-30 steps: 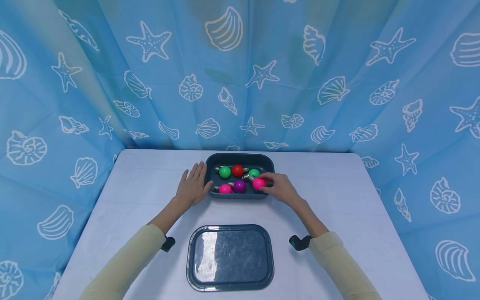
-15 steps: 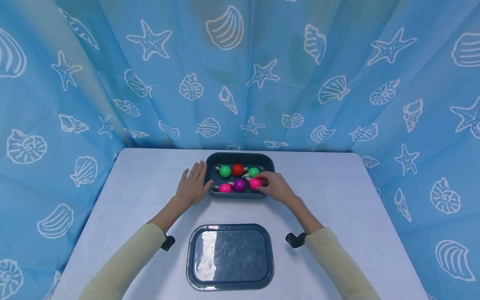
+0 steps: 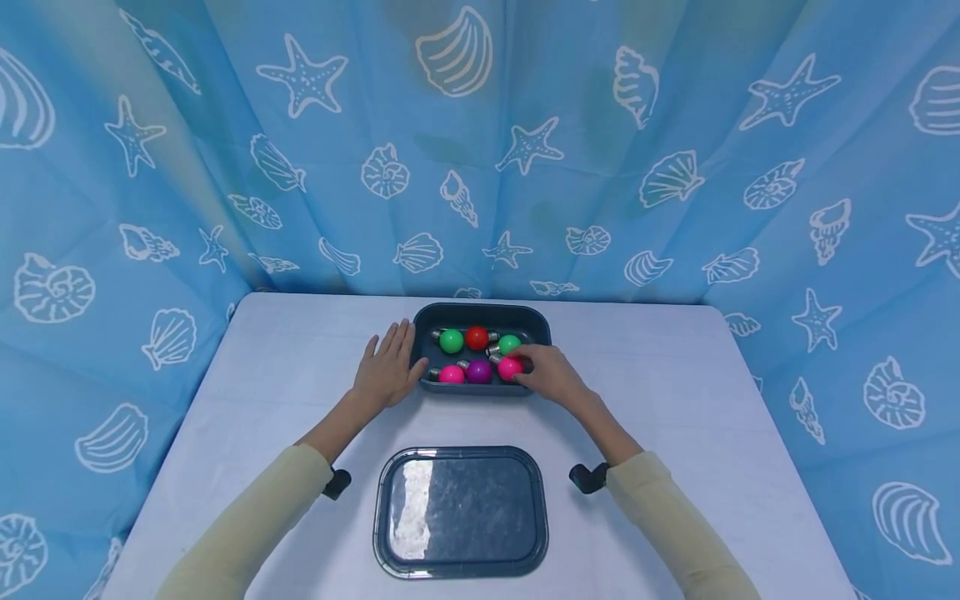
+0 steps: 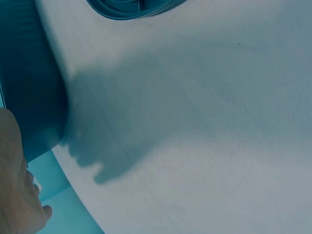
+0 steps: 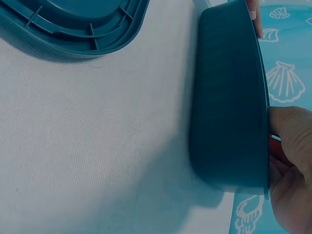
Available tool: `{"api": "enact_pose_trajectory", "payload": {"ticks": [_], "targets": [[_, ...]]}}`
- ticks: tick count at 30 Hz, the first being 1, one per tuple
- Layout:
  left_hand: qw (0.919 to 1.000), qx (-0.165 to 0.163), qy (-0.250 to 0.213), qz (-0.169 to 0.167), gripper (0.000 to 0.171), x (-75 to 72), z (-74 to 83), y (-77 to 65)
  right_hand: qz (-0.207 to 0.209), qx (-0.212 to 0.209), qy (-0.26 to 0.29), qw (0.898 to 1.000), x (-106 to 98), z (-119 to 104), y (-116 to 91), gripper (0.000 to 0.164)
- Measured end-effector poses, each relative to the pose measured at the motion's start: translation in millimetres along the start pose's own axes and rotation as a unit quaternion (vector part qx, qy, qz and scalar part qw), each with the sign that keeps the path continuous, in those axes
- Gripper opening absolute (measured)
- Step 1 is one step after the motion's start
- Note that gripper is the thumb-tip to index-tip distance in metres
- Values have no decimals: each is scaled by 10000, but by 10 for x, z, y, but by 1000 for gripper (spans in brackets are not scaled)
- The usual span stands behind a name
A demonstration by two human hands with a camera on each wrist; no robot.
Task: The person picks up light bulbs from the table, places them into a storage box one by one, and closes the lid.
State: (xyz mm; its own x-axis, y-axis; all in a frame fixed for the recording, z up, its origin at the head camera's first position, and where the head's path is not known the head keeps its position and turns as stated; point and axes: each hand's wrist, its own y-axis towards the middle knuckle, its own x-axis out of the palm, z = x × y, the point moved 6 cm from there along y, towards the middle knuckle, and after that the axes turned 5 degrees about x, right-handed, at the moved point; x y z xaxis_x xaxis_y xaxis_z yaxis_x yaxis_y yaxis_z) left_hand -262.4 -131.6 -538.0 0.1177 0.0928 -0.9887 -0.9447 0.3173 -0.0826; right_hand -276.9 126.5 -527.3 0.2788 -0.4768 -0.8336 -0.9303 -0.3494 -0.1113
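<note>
A dark blue-grey plastic box [image 3: 480,389] on the table holds several small coloured light bulbs with metal screw bases. My right hand [image 3: 551,372] reaches over the box's right end and pinches a pink bulb [image 3: 510,369] between thumb and fingers. Beside that bulb lie a green bulb [image 3: 509,344] and a purple bulb [image 3: 479,372]. Further left are a red bulb [image 3: 476,337], a second green bulb [image 3: 451,341] and another pink bulb [image 3: 452,374]. My left hand [image 3: 385,367], fingers straight, rests against the box's left side. In the right wrist view the box wall hides the bulb in my grip.
Nearer to me, a dark blue-grey lid [image 3: 461,512] lies flat on the white-covered table [image 3: 637,367]. A blue curtain [image 3: 480,167] with white shells and starfish hangs behind the table and along both sides.
My right hand has shifted slightly left with the pink bulb, bringing it lower in the box, close to the purple and green bulbs. The left hand stays where it was.
</note>
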Motion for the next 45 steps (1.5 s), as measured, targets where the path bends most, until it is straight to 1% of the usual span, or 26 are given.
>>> {"api": "enact_pose_trajectory", "payload": {"ticks": [11,17,24,30,45], "targets": [[9999,-5,157,-55,75,21,-15,21,-8,-39,-158,9999,3,-14,30,40],[9999,6,110,-37,75,18,-13,19,-50,-9,-233,9997,9,-8,44,39],[9999,-1,109,-51,75,31,-16,24,-161,65,-172,9997,20,-9,46,40],[9998,-47,169,-122,76,48,-25,33,-146,105,-177,9997,30,8,46,41],[9998,-10,173,-102,75,51,-29,27,-166,121,-107,9997,35,3,50,40]]}}
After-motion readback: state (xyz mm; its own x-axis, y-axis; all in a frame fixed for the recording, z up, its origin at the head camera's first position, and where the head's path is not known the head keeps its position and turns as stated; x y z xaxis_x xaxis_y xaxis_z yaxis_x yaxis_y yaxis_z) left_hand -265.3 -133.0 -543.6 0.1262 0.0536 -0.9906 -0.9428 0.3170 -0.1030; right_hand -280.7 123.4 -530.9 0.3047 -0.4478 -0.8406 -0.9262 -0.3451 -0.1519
